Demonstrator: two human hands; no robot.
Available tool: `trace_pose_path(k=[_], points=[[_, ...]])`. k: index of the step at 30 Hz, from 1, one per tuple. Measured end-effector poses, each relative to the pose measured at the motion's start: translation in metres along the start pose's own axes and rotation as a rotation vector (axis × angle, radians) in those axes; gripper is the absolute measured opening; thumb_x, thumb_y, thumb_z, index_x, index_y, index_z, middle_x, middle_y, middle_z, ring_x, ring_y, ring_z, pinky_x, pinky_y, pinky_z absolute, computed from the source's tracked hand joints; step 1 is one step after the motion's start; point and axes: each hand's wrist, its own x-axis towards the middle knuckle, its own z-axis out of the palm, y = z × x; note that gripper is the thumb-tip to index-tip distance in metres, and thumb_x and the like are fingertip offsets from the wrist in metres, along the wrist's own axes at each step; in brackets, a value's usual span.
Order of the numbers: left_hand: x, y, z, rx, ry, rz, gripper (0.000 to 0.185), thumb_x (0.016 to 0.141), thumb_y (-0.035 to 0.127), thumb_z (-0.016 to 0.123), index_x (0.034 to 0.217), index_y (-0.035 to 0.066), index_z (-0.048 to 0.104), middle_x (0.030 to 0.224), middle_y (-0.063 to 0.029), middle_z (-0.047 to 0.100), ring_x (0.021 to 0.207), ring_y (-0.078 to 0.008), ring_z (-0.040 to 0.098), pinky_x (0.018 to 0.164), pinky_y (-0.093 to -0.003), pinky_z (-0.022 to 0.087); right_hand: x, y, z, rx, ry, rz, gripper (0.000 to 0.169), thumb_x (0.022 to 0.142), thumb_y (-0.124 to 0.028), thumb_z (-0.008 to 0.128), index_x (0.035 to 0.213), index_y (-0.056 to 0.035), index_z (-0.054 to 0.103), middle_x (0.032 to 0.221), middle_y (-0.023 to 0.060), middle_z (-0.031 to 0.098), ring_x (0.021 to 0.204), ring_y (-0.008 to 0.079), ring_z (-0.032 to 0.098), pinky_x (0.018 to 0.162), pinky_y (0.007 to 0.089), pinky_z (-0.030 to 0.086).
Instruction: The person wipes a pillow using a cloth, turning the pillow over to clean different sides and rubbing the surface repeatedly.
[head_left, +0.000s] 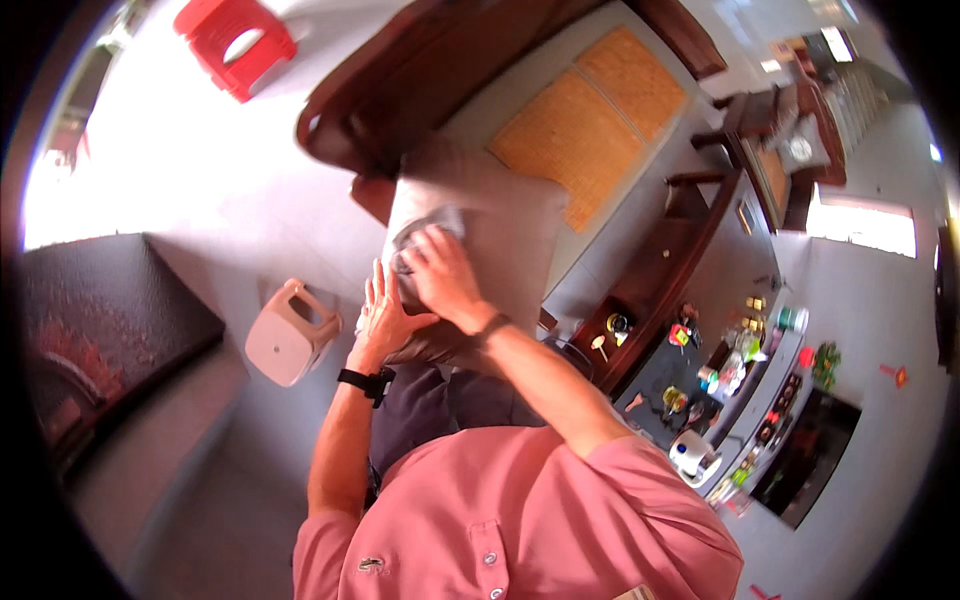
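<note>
A crumpled grey cloth (448, 220) lies under the fingers of my right hand (442, 274), held against the top of a pale, squarish cushion (495, 217). The palm side of that hand is hidden. My left hand (386, 319) touches the cushion's left edge, fingers stretched out and thumb pointing towards the right wrist; nothing shows in it. The cushion sits directly before me at the near end of a dark wooden sofa (420, 82). Part of the cushion's near side is covered by my forearms.
A beige plastic stool (281, 345) stands to my left, and a red plastic stool (236, 45) farther off. Woven mats (577, 127) cover the sofa seat. To the right are a long dark wooden table (660, 277), a cluttered cabinet (765, 390) and a television (808, 454).
</note>
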Motion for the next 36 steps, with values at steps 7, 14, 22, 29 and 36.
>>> trace_pose_path(k=[7, 14, 22, 29, 36], points=[[0.003, -0.021, 0.052, 0.017, 0.065, 0.069, 0.126, 0.064, 0.040, 0.097, 0.159, -0.006, 0.027, 0.162, -0.0297, 0.034, 0.147, -0.0480, 0.036, 0.118, -0.0513, 0.038, -0.054, 0.037, -0.026, 0.037, 0.057, 0.161, 0.042, 0.097, -0.012, 0.059, 0.138, -0.0047, 0.057, 0.153, 0.0199, 0.052, 0.140, 0.0360, 0.050, 0.117, 0.0484, 0.039], [0.010, -0.024, 0.055, 0.061, -0.032, -0.006, 0.132, 0.068, 0.043, 0.094, 0.166, 0.004, 0.015, 0.171, -0.0225, 0.019, 0.154, -0.0446, 0.026, 0.123, -0.0533, 0.033, -0.146, 0.078, -0.002, 0.187, 0.380, 1.017, 0.046, 0.103, -0.019, 0.056, 0.143, 0.0009, 0.046, 0.140, 0.0311, 0.058, 0.132, 0.0473, 0.054, 0.106, 0.0537, 0.047], [0.004, 0.025, 0.041, 0.147, 0.007, -0.132, 0.129, 0.073, 0.054, 0.089, 0.167, 0.008, 0.014, 0.170, -0.0258, 0.017, 0.153, -0.0502, 0.022, 0.118, -0.0685, 0.027, -0.134, 0.096, -0.025, 0.134, 0.522, 0.975, 0.025, 0.101, -0.013, 0.058, 0.122, 0.0005, 0.056, 0.115, 0.0253, 0.061, 0.107, 0.0456, 0.056, 0.095, 0.0534, 0.046], [-0.004, 0.013, 0.051, 0.104, -0.004, -0.096, 0.124, 0.076, 0.052, 0.087, 0.167, 0.008, 0.015, 0.172, -0.0261, 0.013, 0.152, -0.0546, 0.020, 0.119, -0.0688, 0.025, -0.011, 0.029, -0.016, 0.043, 0.113, 0.027, 0.033, 0.089, -0.014, 0.061, 0.120, -0.0070, 0.067, 0.133, 0.0148, 0.063, 0.125, 0.0310, 0.058, 0.105, 0.0434, 0.049], [-0.001, -0.009, 0.065, 0.136, -0.014, -0.077, 0.125, 0.077, 0.055, 0.086, 0.167, 0.008, 0.014, 0.170, -0.0283, 0.016, 0.152, -0.0517, 0.024, 0.123, -0.0572, 0.028, -0.050, 0.088, -0.025, -0.078, 0.370, 0.459, 0.030, 0.094, -0.006, 0.055, 0.122, 0.0013, 0.062, 0.133, 0.0207, 0.062, 0.124, 0.0388, 0.059, 0.106, 0.0456, 0.049]])
